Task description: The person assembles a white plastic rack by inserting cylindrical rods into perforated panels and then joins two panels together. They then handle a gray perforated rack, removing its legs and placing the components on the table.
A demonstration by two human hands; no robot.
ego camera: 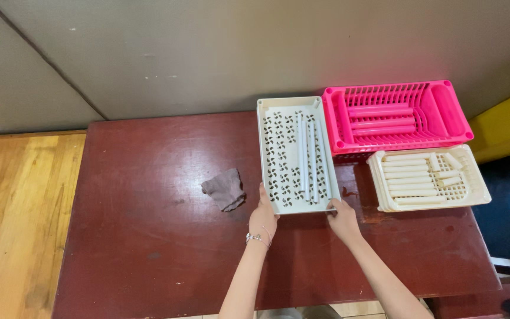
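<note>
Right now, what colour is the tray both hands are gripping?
White tray with a cut-out leaf-like pattern, holding white rods; clearest in the head view.

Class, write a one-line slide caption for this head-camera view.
Two hands, left hand and right hand, grip a white perforated tray on a dark red table.

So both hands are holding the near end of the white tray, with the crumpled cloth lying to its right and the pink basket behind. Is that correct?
Not quite: the head view shows the crumpled cloth lying to the left of the white tray, not its right. The rest stands: the left hand and right hand hold the tray's near end, and the pink basket sits further back.
</note>
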